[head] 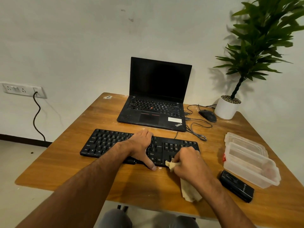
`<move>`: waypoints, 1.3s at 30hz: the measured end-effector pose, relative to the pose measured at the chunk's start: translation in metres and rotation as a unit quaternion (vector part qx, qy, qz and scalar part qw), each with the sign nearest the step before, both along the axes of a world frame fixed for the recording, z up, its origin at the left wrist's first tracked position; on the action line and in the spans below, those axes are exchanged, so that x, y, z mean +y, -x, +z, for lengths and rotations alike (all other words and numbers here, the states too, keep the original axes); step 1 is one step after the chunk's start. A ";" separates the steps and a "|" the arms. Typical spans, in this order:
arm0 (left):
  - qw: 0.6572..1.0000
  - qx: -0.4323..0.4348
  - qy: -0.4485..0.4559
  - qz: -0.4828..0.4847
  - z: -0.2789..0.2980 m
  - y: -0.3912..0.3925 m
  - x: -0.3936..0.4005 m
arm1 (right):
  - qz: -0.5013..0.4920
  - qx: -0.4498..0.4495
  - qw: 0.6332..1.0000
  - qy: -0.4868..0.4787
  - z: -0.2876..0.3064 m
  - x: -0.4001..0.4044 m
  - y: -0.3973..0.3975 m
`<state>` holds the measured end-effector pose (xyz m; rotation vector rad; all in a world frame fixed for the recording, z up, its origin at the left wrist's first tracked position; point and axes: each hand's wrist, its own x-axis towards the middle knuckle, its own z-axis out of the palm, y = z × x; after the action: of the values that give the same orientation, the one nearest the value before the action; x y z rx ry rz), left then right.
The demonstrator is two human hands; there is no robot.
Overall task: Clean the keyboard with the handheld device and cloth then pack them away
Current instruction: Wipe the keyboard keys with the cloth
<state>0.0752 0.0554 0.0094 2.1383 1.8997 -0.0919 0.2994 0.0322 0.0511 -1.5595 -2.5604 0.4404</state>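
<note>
A: status?

B: Wipe step. My left hand point(141, 146) lies flat across the middle of the keyboard point(115, 142), fingers straight, thumb over its near edge, pinning it. My right hand point(187, 163) is clenched round the cloth point(189, 190), bunched end at the near edge by the arrow keys.

A: device?

B: Handheld device point(236, 185) lies on the table point(98, 175), right, beside the clear container point(250, 163). Untouched.

A: next?

B: Probably work the cloth along the rows, light pressure, then pack.

laptop point(154, 102): standing open on the table point(82, 162)
mouse point(207, 115): lying beside the potted plant point(230, 102)
wall socket point(23, 90): holding a cable
</note>
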 end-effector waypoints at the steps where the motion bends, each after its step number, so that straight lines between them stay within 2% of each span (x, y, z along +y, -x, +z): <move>1: 1.000 -0.001 -0.002 0.000 -0.001 0.000 0.001 | -0.008 -0.006 1.000 -0.004 0.000 0.001 -0.001; 7: 1.000 0.006 -0.003 -0.003 0.000 -0.001 0.002 | 0.029 0.017 0.998 -0.051 -0.009 -0.011 0.018; 14: 1.000 0.003 0.009 -0.012 0.001 0.005 0.003 | -0.013 0.041 0.999 0.020 -0.006 0.012 -0.014; 23: 0.999 0.009 0.023 -0.021 0.005 0.008 0.003 | -0.039 0.058 0.997 0.037 -0.012 0.028 -0.034; 30: 0.999 0.017 0.043 -0.015 0.014 0.026 -0.001 | -0.050 0.183 0.981 0.026 0.002 0.035 -0.039; 35: 0.997 0.037 0.063 -0.014 0.019 0.034 -0.005 | -0.097 0.199 0.975 0.015 0.000 0.041 -0.037; 39: 0.998 0.032 0.049 -0.037 0.018 0.006 -0.003 | -0.106 0.218 0.970 0.006 -0.006 0.035 -0.024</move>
<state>0.0693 0.0528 0.0277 2.1633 1.8105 -0.2674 0.3236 0.0673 0.0451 -1.5159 -2.0440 0.6865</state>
